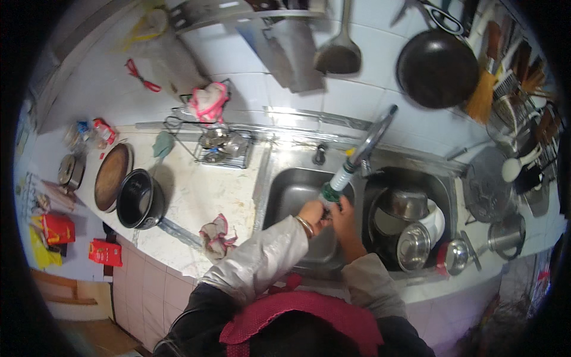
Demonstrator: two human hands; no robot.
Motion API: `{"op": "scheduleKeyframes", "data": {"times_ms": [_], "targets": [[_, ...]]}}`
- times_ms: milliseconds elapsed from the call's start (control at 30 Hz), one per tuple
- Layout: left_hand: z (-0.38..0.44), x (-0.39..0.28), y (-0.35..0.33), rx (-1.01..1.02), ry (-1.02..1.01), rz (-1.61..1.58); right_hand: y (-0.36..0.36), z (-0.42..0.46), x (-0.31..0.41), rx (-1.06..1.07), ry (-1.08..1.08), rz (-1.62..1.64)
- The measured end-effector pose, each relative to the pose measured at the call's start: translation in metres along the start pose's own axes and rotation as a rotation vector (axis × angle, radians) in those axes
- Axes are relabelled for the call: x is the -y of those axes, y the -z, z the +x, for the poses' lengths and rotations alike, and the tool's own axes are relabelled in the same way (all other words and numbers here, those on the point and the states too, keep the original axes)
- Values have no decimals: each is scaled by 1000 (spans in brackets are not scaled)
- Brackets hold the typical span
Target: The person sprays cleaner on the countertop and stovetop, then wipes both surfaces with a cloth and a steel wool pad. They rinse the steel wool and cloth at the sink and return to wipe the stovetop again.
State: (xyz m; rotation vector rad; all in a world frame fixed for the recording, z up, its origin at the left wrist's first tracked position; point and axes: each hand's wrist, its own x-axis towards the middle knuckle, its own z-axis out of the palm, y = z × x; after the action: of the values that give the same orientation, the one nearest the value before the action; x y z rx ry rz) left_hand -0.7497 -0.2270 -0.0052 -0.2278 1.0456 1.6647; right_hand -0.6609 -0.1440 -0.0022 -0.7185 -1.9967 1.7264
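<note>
My left hand [314, 216] and my right hand [342, 218] are close together over the left basin of a steel sink [294, 192], just below the spout end of the faucet [372, 138]. A white ribbed extension with a green end [335, 185] hangs from that faucet, and my fingers reach up to its lower end. Whether the fingers grip it or something small between them is hidden. A bracelet circles my left wrist. In the right basin stand a steel pot [405, 204], a steel bowl [413, 246] and a white bowl [435, 221].
Left on the counter are a black pot [139, 198], a round wooden board [113, 176], a crumpled cloth [216, 236] and a wire rack [225, 149]. Right of the sink lie a small red-sided pan [455, 257] and a knife [470, 250]. A wok [437, 69] and a spatula [340, 53] hang above.
</note>
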Motion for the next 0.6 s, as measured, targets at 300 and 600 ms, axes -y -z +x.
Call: {"op": "scheduleKeyframes", "data": {"times_ms": [300,600], "targets": [[14,21,19,-112,35,41,-12,8,-13,141,63,-193],[-11,6,0,-269,-47,-84,-24,-4,-19,107,67,-84]]}}
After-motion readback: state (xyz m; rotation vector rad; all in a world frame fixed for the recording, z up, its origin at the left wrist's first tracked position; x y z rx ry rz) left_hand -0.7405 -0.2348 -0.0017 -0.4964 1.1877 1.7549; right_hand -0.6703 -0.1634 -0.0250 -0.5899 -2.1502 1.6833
